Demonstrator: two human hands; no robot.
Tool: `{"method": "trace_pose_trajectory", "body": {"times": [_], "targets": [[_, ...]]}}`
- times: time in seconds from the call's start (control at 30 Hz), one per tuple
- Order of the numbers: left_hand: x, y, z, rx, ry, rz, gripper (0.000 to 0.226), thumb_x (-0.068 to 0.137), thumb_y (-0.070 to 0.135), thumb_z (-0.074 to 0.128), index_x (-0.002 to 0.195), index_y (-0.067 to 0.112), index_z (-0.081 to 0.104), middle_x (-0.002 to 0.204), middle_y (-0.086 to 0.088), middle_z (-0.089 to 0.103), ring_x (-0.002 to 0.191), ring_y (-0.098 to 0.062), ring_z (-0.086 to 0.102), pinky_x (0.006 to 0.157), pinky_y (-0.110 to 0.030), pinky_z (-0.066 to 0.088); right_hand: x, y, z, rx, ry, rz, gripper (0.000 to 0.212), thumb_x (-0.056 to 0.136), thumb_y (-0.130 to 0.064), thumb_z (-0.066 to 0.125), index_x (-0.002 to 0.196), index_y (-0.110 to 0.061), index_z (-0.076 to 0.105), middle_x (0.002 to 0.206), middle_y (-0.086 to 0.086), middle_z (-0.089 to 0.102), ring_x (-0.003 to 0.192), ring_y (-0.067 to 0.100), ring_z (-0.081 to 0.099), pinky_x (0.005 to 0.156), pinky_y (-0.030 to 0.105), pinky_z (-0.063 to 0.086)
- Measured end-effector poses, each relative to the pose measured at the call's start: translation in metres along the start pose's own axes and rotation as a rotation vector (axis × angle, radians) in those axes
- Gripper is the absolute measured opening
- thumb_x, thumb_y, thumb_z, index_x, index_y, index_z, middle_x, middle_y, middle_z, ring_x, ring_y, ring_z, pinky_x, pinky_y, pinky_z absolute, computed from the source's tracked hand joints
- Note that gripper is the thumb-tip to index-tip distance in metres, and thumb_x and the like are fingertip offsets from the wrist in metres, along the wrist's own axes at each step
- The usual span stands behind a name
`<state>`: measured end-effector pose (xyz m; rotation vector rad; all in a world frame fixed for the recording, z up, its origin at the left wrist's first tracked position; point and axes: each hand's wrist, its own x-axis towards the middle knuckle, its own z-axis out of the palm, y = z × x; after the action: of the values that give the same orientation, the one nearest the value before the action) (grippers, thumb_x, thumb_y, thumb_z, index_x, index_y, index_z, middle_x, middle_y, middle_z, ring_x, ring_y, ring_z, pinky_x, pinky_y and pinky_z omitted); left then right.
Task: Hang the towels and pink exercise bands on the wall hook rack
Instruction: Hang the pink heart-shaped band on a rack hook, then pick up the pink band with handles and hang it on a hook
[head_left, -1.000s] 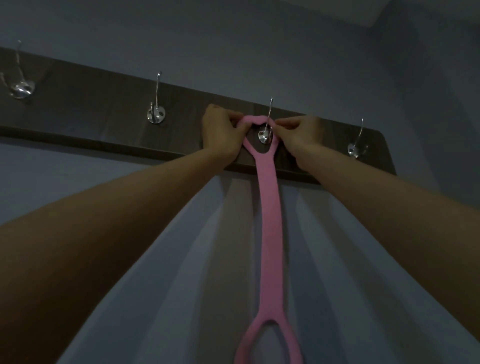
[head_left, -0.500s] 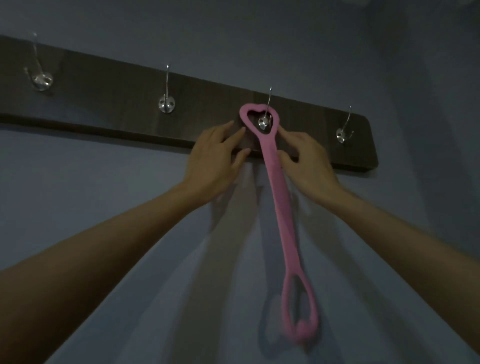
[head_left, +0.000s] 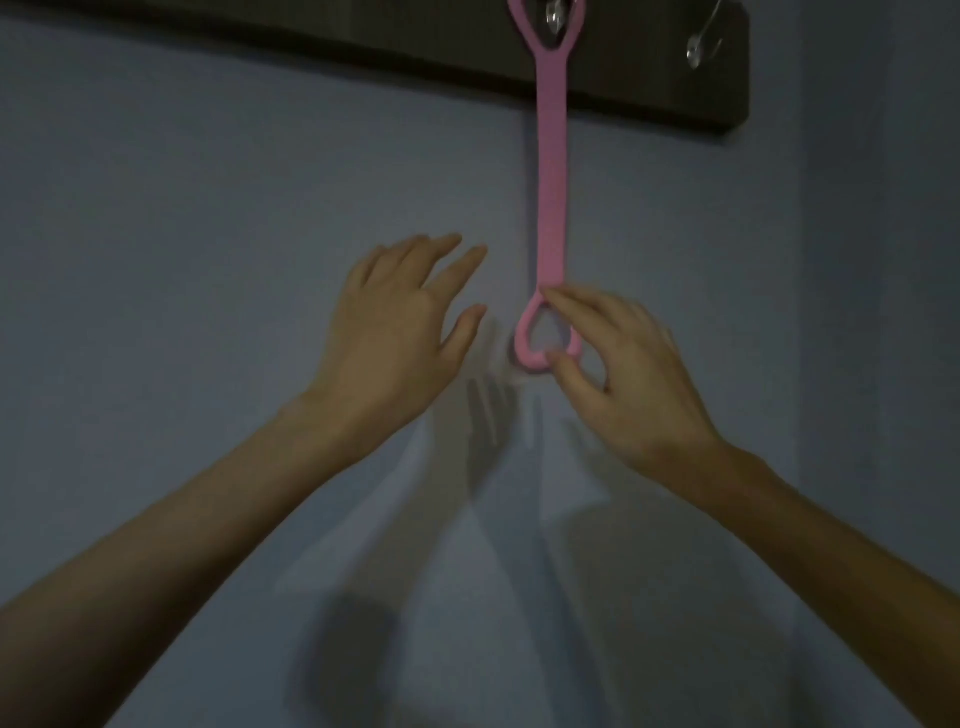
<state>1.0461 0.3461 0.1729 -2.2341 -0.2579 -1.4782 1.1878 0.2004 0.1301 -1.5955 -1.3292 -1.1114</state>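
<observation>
Wall hook rack (head_left: 639, 62): pink exercise band (head_left: 549, 171) hung; lower loop pinched by right hand (head_left: 634, 379), left hand (head_left: 384, 353) fingers spread; release judged next.

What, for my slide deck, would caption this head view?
Pink exercise band hangs from the wall hook rack; right hand holds its lower loop, left hand open.

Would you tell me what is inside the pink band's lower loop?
Only grey wall shows inside the pink band loop; the right hand, pinching it, hides the loop's right side.
</observation>
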Motion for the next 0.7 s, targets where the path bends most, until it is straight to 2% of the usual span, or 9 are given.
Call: {"method": "trace_pose_trajectory", "body": {"times": [0.13, 0.27, 0.4, 0.7], "targets": [[-0.055, 0.009, -0.014, -0.053, -0.101, -0.02, 0.053, 0.092, 0.043, 0.036, 0.139, 0.02, 0.043, 0.141, -0.006, 0.048, 0.129, -0.029, 0.044, 0.107, -0.045, 0.03, -0.063, -0.03, 0.003, -0.011, -0.048, 0.041, 0.046, 0.089, -0.029, 0.05, 0.135, -0.022, 0.047, 0.134, -0.004, 0.053, 0.122, 0.01, 0.042, 0.105, 0.034, 0.031], [-0.107, 0.018, -0.029, -0.076, -0.195, -0.031, 0.052, 0.093, 0.043, 0.036, 0.139, 0.02, 0.043, 0.142, -0.006, 0.048, 0.128, -0.028, 0.045, 0.108, -0.045, 0.031, -0.108, -0.053, -0.003, 0.049, -0.206, 0.142, 0.048, 0.091, -0.032, 0.046, 0.138, -0.026, 0.042, 0.139, -0.006, 0.048, 0.127, 0.012, 0.042, 0.108, 0.039, 0.033], [-0.153, 0.026, -0.046, -0.075, -0.274, -0.058, 0.052, 0.094, 0.043, 0.035, 0.14, 0.02, 0.042, 0.142, -0.005, 0.047, 0.13, -0.028, 0.044, 0.109, -0.046, 0.03, -0.146, -0.07, -0.012, 0.104, -0.234, 0.155, 0.045, 0.092, -0.034, 0.045, 0.135, -0.023, 0.046, 0.136, -0.005, 0.051, 0.125, 0.012, 0.045, 0.107, 0.04, 0.035], [-0.249, 0.062, -0.102, -0.098, -0.424, -0.169, 0.053, 0.092, 0.045, 0.033, 0.137, 0.02, 0.046, 0.14, -0.006, 0.05, 0.127, -0.029, 0.047, 0.107, -0.046, 0.034, -0.239, -0.116, -0.052, 0.148, -0.422, 0.217, 0.043, 0.091, -0.03, 0.047, 0.133, -0.023, 0.049, 0.134, -0.004, 0.052, 0.124, 0.016, 0.046, 0.107, 0.038, 0.034]]}}
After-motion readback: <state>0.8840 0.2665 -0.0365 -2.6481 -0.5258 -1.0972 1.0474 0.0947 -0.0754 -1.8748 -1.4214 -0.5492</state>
